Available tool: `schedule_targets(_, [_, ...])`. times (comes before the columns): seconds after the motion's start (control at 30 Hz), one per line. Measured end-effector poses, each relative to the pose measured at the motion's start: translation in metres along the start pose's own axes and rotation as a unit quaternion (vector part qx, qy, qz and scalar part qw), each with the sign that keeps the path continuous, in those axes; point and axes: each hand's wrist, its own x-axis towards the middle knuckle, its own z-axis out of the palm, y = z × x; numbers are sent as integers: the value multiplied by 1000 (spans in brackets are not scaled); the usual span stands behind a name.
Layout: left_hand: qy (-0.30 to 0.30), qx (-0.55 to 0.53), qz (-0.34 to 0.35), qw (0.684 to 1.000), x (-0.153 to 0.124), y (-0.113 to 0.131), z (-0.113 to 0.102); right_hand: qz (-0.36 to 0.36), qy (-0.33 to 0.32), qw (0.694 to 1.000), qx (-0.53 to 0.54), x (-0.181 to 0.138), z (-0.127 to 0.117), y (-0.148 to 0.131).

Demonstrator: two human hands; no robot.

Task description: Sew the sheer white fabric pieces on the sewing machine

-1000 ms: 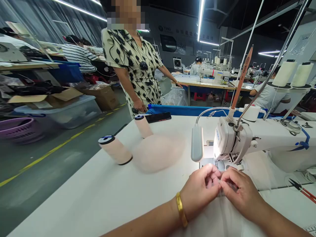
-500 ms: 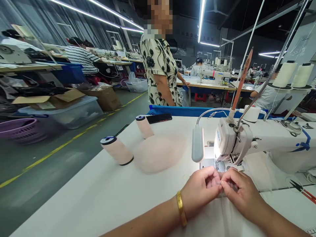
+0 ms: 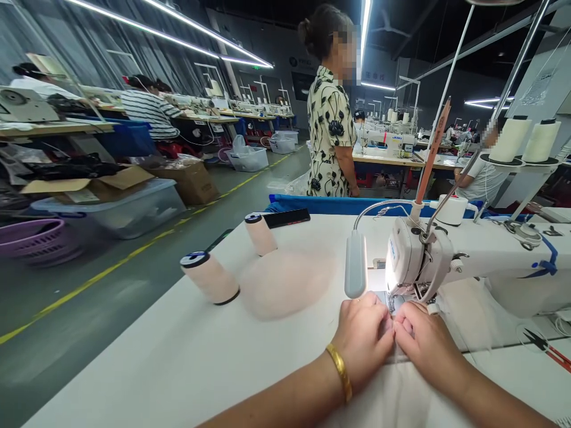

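Note:
My left hand [image 3: 363, 333], with a gold bracelet [image 3: 340, 371] on its wrist, is closed in front of the needle area of a white sewing machine [image 3: 410, 255]. Beside it my right hand [image 3: 423, 342] is closed too, with its thumb and finger almost meeting the left ones. Both pinch a sheer whitish fabric [image 3: 404, 386], which hangs down toward me over the table edge. The exact edge between the fingertips is hidden. A small lamp [image 3: 355, 261] shines on the spot from the left of the machine head.
Two pale thread cones [image 3: 212, 279] lean on the white table [image 3: 147, 356], near a sheer pale piece [image 3: 288, 282] and a black phone-like object [image 3: 288, 218]. Red-handled snips [image 3: 551, 351] lie at right. A pencil [image 3: 435, 151] stands up from the machine. Someone in a patterned shirt [image 3: 330, 119] stands beyond.
My hands have shifted slightly, the left one turning its back more upward and nearing the machine. The standing person has moved right and farther off.

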Motion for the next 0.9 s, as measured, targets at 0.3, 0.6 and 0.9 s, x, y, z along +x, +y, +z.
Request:
schedule_targets(0.3, [103,94,269,953,-11,-10,6,9,16,1000,-13,-1,-1,2])
schedule_targets(0.6, [75,93,263,957,-15,-11,2,-94,-18,995,-11,-6,-14,4])
schedule_targets(0.9, [43,114,227,966,-15,-8,-4,-89,-17,994,-56,-7,-13,12])
